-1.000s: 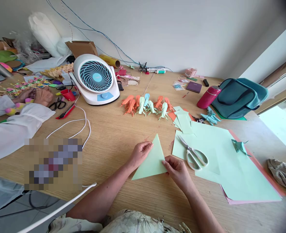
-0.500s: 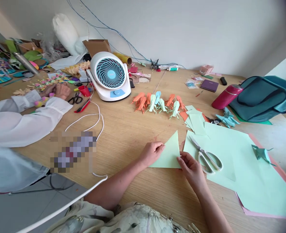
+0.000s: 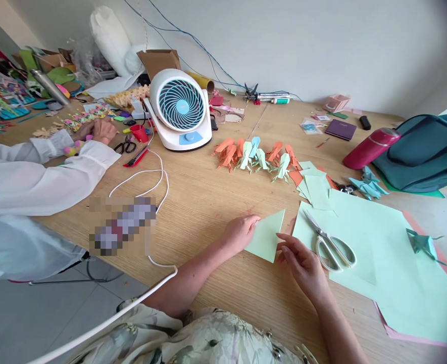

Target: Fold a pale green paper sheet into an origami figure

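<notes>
Paper triangle (image 3: 267, 237), pale green, near the front edge of the table (image 3: 208, 197); my left hand (image 3: 240, 233) pinches its left corner, my right hand (image 3: 302, 263) its lower one.

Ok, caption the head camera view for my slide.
Left hand and right hand hold a green paper triangle on the wooden table, beside scissors.

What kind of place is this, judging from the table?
Probably a craft workroom for paper folding: a row of folded paper figures, loose green sheets with scissors, and the left hand and right hand holding a green paper triangle.
</notes>
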Demonstrator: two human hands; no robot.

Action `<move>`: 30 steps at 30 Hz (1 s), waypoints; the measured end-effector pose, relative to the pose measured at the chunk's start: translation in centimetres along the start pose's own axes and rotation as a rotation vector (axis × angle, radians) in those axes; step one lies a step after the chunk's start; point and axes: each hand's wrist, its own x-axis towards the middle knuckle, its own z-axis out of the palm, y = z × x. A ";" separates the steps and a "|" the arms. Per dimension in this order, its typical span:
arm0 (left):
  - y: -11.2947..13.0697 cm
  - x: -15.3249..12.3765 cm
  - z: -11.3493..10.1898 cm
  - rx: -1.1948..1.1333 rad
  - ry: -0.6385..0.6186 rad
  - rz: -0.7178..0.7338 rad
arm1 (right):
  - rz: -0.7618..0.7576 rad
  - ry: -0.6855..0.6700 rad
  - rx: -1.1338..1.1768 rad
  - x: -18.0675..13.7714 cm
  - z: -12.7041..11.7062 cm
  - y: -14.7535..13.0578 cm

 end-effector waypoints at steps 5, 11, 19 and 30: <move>0.2 -0.1 -0.2 -0.163 0.024 0.025 | -0.089 0.016 -0.120 0.0 0.1 0.1; 0.1 -0.1 -0.1 -0.213 0.019 0.123 | -0.227 0.061 -0.274 0.0 0.2 -0.3; 0.5 -0.2 0.0 -0.323 -0.048 0.127 | -0.285 0.147 -0.244 -0.1 0.3 -0.4; 0.9 0.3 0.2 -1.365 -0.151 -0.215 | -0.361 -0.009 -0.142 -0.8 1.3 -0.2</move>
